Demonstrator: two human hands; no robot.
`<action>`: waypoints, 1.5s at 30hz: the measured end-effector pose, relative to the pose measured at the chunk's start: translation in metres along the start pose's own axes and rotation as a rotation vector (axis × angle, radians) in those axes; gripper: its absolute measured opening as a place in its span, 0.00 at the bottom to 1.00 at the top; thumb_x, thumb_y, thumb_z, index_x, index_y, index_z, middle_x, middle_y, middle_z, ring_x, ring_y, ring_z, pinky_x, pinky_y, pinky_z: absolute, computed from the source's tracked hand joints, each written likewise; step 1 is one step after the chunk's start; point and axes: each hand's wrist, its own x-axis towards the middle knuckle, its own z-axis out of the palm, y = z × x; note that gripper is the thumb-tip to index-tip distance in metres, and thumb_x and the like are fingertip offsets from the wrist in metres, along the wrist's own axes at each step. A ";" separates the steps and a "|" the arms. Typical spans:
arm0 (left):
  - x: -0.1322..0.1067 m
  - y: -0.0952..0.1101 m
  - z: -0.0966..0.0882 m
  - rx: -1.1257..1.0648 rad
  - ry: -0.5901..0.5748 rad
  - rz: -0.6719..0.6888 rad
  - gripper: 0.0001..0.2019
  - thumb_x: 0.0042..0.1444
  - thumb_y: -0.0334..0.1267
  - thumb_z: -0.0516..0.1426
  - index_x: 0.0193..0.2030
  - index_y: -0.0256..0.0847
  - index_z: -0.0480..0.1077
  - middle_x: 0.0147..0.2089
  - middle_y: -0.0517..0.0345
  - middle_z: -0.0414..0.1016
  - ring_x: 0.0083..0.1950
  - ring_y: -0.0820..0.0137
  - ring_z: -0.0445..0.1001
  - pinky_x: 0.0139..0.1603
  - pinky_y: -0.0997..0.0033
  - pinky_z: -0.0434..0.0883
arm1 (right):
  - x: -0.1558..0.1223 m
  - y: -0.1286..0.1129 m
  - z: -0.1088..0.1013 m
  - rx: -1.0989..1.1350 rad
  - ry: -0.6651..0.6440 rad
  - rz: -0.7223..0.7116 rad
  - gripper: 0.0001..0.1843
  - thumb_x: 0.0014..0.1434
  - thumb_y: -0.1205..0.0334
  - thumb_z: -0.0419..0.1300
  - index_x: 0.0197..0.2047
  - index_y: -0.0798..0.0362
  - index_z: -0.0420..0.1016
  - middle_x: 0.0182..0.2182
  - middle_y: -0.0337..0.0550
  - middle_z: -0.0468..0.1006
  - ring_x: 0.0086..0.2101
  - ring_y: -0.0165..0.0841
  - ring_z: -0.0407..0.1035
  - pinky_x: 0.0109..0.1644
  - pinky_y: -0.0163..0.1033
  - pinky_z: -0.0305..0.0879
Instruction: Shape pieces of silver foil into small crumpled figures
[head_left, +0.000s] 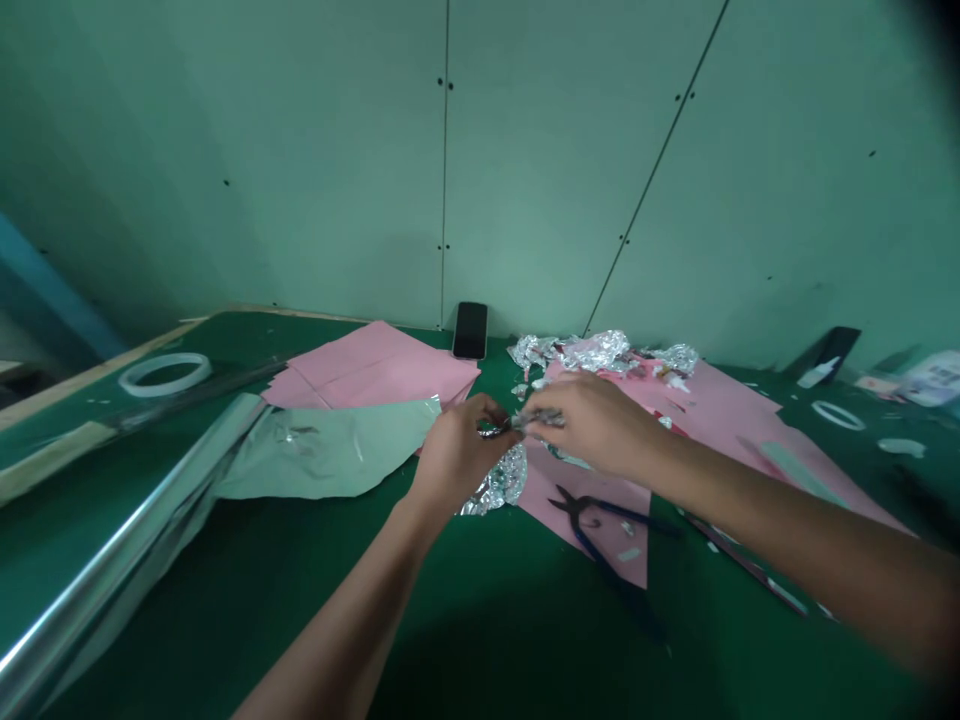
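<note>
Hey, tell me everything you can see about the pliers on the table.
The pliers look like dark metal with dark blue handles. They lie open, jaws apart and handles spread, with a small curl between the handles. The head rests on pink paper; both handles extend past its edge over the green table.

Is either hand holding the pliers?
No, the pliers lie partly on pink paper, apart from the left hand and the right hand.

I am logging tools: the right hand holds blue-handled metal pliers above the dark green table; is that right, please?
Not quite: the head view shows the right hand above the dark green table holding a small silvery piece; the pliers lie partly on a pink paper sheet.
</note>
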 end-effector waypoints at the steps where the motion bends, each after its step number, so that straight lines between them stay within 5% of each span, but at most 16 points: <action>1: 0.001 0.000 0.000 -0.012 0.002 -0.006 0.12 0.51 0.39 0.60 0.43 0.42 0.74 0.38 0.54 0.79 0.35 0.66 0.76 0.29 0.70 0.67 | -0.004 -0.001 0.001 0.000 -0.015 -0.061 0.06 0.57 0.64 0.61 0.31 0.46 0.79 0.29 0.40 0.79 0.34 0.38 0.71 0.39 0.48 0.65; 5: 0.002 -0.002 -0.001 -0.026 -0.044 0.020 0.15 0.53 0.33 0.56 0.47 0.45 0.75 0.44 0.56 0.79 0.43 0.63 0.76 0.39 0.67 0.70 | -0.013 -0.004 0.001 -0.005 -0.072 -0.173 0.10 0.62 0.61 0.57 0.33 0.45 0.80 0.40 0.41 0.80 0.42 0.41 0.70 0.47 0.53 0.62; 10: 0.002 -0.001 -0.001 -0.032 -0.067 0.036 0.09 0.53 0.35 0.57 0.39 0.44 0.77 0.39 0.57 0.80 0.37 0.66 0.76 0.34 0.70 0.68 | -0.004 0.004 -0.013 0.105 -0.112 0.042 0.13 0.63 0.61 0.54 0.47 0.47 0.77 0.43 0.44 0.79 0.40 0.39 0.72 0.37 0.44 0.65; 16: 0.000 0.003 0.000 -0.046 -0.064 0.064 0.07 0.55 0.36 0.57 0.38 0.42 0.76 0.37 0.57 0.79 0.33 0.68 0.74 0.32 0.71 0.68 | 0.018 0.011 -0.016 0.081 -0.462 0.128 0.06 0.52 0.57 0.63 0.29 0.49 0.78 0.24 0.40 0.76 0.23 0.30 0.64 0.25 0.37 0.52; 22: 0.002 0.003 -0.005 -0.082 -0.102 0.130 0.10 0.55 0.32 0.54 0.43 0.40 0.73 0.42 0.55 0.78 0.40 0.67 0.74 0.38 0.70 0.69 | 0.020 0.003 -0.003 -0.103 -0.303 0.067 0.07 0.52 0.66 0.57 0.24 0.52 0.71 0.18 0.38 0.68 0.21 0.28 0.57 0.25 0.37 0.45; 28: 0.001 0.002 0.000 0.022 -0.072 0.099 0.10 0.53 0.39 0.59 0.42 0.43 0.71 0.38 0.59 0.77 0.32 0.70 0.72 0.29 0.71 0.64 | 0.018 0.001 -0.005 -0.122 -0.302 0.002 0.12 0.55 0.67 0.55 0.20 0.52 0.65 0.17 0.37 0.64 0.22 0.28 0.55 0.29 0.38 0.48; 31: 0.001 -0.002 0.002 -0.066 -0.041 0.094 0.08 0.53 0.35 0.58 0.41 0.42 0.70 0.39 0.58 0.78 0.37 0.68 0.75 0.34 0.71 0.67 | 0.017 0.001 -0.006 -0.130 -0.277 -0.047 0.14 0.55 0.69 0.55 0.19 0.52 0.61 0.18 0.37 0.63 0.23 0.29 0.54 0.32 0.40 0.50; 37: 0.002 -0.002 0.000 -0.113 -0.016 0.036 0.10 0.51 0.33 0.60 0.40 0.43 0.68 0.40 0.58 0.79 0.42 0.65 0.77 0.37 0.69 0.70 | 0.019 0.010 -0.006 0.249 -0.443 0.134 0.24 0.63 0.57 0.50 0.16 0.51 0.50 0.15 0.32 0.48 0.18 0.25 0.44 0.26 0.38 0.45; 39: 0.001 0.000 -0.001 -0.103 -0.010 0.027 0.11 0.50 0.34 0.61 0.41 0.43 0.68 0.39 0.58 0.79 0.41 0.64 0.77 0.36 0.69 0.70 | 0.021 0.016 -0.003 0.332 -0.454 0.181 0.24 0.61 0.56 0.53 0.16 0.51 0.53 0.15 0.31 0.47 0.18 0.24 0.43 0.25 0.38 0.43; 45: 0.000 0.004 -0.003 -0.100 -0.045 0.083 0.11 0.51 0.34 0.60 0.43 0.42 0.69 0.40 0.56 0.79 0.40 0.65 0.78 0.34 0.69 0.71 | 0.023 0.021 0.006 0.369 -0.408 0.165 0.09 0.54 0.60 0.59 0.24 0.52 0.74 0.20 0.36 0.68 0.21 0.26 0.54 0.26 0.37 0.47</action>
